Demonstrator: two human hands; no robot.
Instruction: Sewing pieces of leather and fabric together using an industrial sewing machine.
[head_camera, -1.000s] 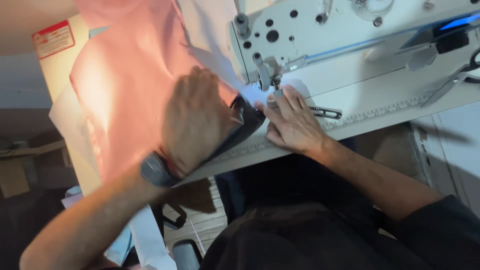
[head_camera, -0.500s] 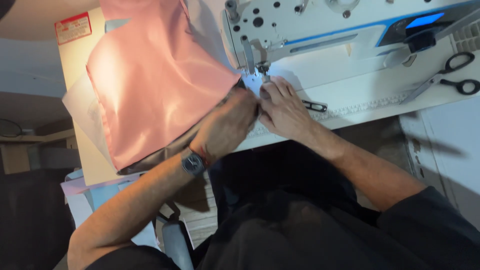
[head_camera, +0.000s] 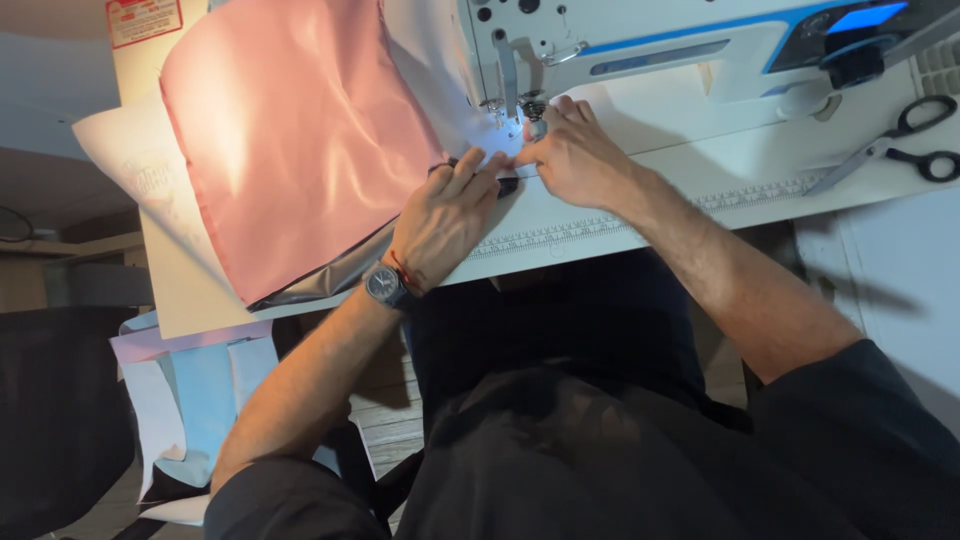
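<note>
Both hands at the needle, lining up a dark strip

Left hand (head_camera: 445, 215) lies flat, fingers extended, pinning the dark strip (head_camera: 505, 184) by the pink fabric (head_camera: 300, 140); right hand (head_camera: 570, 155) curls, fingertips pinching its end under the sewing machine's presser foot (head_camera: 533, 112). Looks like positioning before stitching; feeding wants steady, even guidance. Scissors (head_camera: 900, 145) sit near the worktop's (head_camera: 760, 165) right edge.

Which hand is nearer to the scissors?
Right. The right hand is at the needle, nearer the scissors; the left hand lies farther away beside the pink fabric.
</note>
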